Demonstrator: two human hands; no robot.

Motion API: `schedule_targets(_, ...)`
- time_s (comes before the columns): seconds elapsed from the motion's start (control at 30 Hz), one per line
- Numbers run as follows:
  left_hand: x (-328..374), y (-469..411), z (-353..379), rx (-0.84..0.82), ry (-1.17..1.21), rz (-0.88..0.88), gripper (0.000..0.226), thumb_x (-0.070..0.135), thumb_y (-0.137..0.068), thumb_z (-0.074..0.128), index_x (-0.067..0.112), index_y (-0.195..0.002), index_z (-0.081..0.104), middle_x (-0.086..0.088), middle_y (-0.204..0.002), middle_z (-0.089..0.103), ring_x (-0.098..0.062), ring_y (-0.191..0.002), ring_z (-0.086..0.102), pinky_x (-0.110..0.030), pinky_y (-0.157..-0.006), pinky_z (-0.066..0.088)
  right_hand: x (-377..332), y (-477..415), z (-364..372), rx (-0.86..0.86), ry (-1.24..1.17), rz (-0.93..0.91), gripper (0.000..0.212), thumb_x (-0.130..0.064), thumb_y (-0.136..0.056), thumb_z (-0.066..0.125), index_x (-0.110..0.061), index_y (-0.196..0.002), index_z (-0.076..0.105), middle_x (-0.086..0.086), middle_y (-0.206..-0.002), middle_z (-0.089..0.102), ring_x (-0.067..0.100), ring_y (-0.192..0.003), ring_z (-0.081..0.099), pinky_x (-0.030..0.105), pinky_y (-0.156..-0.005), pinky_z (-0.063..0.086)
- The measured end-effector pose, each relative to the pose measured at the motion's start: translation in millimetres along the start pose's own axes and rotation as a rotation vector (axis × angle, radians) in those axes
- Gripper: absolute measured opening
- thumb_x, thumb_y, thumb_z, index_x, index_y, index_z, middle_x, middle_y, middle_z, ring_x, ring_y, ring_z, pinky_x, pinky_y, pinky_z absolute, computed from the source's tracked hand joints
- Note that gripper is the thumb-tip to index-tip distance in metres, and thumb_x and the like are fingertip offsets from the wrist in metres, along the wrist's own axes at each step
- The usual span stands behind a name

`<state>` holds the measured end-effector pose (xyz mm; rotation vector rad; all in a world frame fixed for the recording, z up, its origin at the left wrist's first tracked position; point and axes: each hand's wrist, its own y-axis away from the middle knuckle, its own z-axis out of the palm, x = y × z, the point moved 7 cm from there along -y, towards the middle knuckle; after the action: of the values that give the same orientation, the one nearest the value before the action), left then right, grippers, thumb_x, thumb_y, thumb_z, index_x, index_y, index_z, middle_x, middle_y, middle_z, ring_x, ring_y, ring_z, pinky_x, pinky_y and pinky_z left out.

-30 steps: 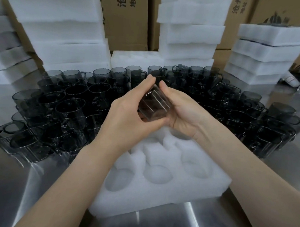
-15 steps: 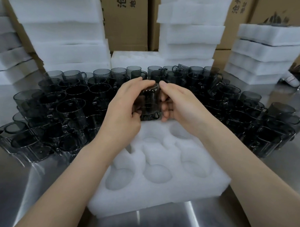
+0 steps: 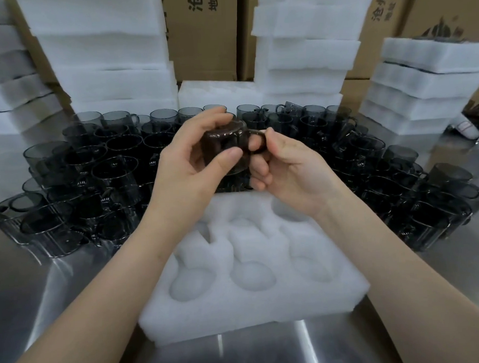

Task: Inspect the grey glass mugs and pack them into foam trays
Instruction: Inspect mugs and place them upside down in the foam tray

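Observation:
I hold one grey glass mug (image 3: 226, 143) in the air above the far edge of the white foam tray (image 3: 253, 297). My left hand (image 3: 189, 166) grips the mug's body, thumb in front and fingers over its top. My right hand (image 3: 286, 168) holds the mug's handle, with a finger through the loop. The tray lies on the steel table in front of me; its round pockets that I can see hold nothing. Many more grey mugs (image 3: 110, 169) stand crowded behind and beside the tray.
More mugs (image 3: 396, 181) fill the table's right side. Stacks of white foam trays (image 3: 101, 58) rise at the back left, the back middle (image 3: 304, 48) and the right (image 3: 430, 85). Brown cartons (image 3: 203, 33) stand behind them. Bare steel table (image 3: 252, 352) shows near me.
Both hands have turned the mug: it lay tilted between the palms, and now its handle points right, held by my right hand. The mug rose slightly away from the tray.

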<state>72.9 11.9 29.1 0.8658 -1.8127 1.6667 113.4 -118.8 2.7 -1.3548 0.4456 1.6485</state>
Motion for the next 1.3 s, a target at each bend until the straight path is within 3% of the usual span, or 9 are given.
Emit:
schedule_targets(0.13, -12, 0, -3, 0.038, 0.213, -0.134, 0.029, 0.016, -0.087, 0.061, 0.013, -0.116, 0.06, -0.009, -0.116, 0.066, -0.026, -0.112, 0.064, -0.044, -0.097, 0.053, -5, 1, 6, -0.038, 0.006, -0.091, 0.023, -0.023, -0.095, 0.046, -0.013, -0.089, 0.066, -0.001, -0.055, 0.048, 0.011, -0.048, 0.038, 0.024, -0.051, 0.042)
schedule_targets(0.33, -24, 0, -2, 0.026, 0.343, -0.279, 0.029, 0.028, -0.089, 0.055, 0.016, -0.115, 0.062, -0.005, -0.112, 0.069, -0.021, -0.104, 0.066, -0.043, -0.088, 0.056, -12, 1, 1, 0.029, 0.219, -0.167, 0.023, -0.016, -0.092, 0.056, -0.022, -0.084, 0.076, -0.003, -0.051, 0.054, 0.01, -0.047, 0.045, 0.024, -0.05, 0.038)
schedule_targets(0.43, -26, 0, 2, -0.007, 0.373, -0.31, 0.031, 0.03, -0.09, 0.053, 0.014, -0.115, 0.063, -0.014, -0.116, 0.067, -0.025, -0.105, 0.066, -0.042, -0.087, 0.057, -14, 1, -1, 0.088, 0.294, -0.168, 0.009, -0.032, -0.083, 0.072, -0.027, -0.079, 0.078, -0.006, -0.046, 0.05, 0.006, -0.046, 0.042, 0.02, -0.052, 0.035)
schedule_targets(0.53, -27, 0, 4, -0.014, 0.387, -0.305, 0.026, 0.024, -0.088, 0.056, 0.016, -0.112, 0.064, -0.006, -0.109, 0.068, -0.02, -0.1, 0.066, -0.037, -0.084, 0.057, -11, 0, -2, 0.099, 0.249, -0.139, 0.022, -0.046, -0.075, 0.067, -0.026, -0.073, 0.076, -0.009, -0.044, 0.039, 0.008, -0.045, 0.034, 0.02, -0.052, 0.033)
schedule_targets(0.63, -23, -1, 3, -0.021, 0.297, -0.248, 0.03, 0.016, -0.084, 0.062, 0.014, -0.114, 0.062, -0.005, -0.112, 0.065, -0.016, -0.101, 0.065, -0.035, -0.087, 0.055, -8, -2, -4, 0.116, 0.179, -0.094, 0.037, -0.045, -0.095, 0.055, -0.024, -0.065, 0.066, -0.008, -0.049, 0.032, 0.011, -0.049, 0.035, 0.021, -0.054, 0.034)
schedule_targets(0.8, -14, 2, 10, -0.113, 0.088, -0.162, 0.049, -0.006, -0.08, 0.071, 0.017, -0.121, 0.058, 0.004, -0.116, 0.064, 0.002, -0.105, 0.062, -0.015, -0.088, 0.048, -7, -1, -12, 0.257, 0.337, -0.019, 0.052, -0.053, -0.091, 0.048, -0.025, -0.047, 0.046, -0.005, -0.05, 0.03, 0.015, -0.051, 0.038, 0.025, -0.057, 0.033)
schedule_targets(1.0, -12, 4, 17, -0.212, -0.163, -0.109, 0.072, 0.0, -0.074, 0.08, 0.023, -0.135, 0.051, 0.005, -0.129, 0.054, -0.005, -0.122, 0.054, -0.036, -0.107, 0.044, -14, 4, -16, 0.406, 0.583, -0.117, 0.058, -0.049, -0.087, 0.055, -0.023, -0.038, 0.039, -0.006, -0.04, 0.036, 0.011, -0.043, 0.036, 0.02, -0.046, 0.033)
schedule_targets(1.2, -12, 1, 6, -0.057, -0.267, -0.106, 0.058, 0.029, -0.063, 0.081, 0.034, -0.113, 0.051, 0.014, -0.11, 0.061, -0.009, -0.105, 0.061, -0.037, -0.098, 0.049, -21, 5, -18, 0.387, 0.362, -0.211, 0.023, -0.035, -0.093, 0.05, -0.019, -0.088, 0.066, -0.003, -0.059, 0.055, 0.013, -0.054, 0.052, 0.028, -0.056, 0.046)
schedule_targets(1.3, -11, 1, -1, 0.028, -0.233, -0.118, 0.057, 0.037, -0.064, 0.082, 0.033, -0.11, 0.048, 0.016, -0.107, 0.065, -0.002, -0.101, 0.063, -0.029, -0.095, 0.05, -17, 3, -17, 0.338, 0.322, -0.143, 0.028, -0.035, -0.087, 0.055, -0.019, -0.109, 0.064, 0.001, -0.084, 0.066, 0.015, -0.073, 0.064, 0.033, -0.066, 0.053)
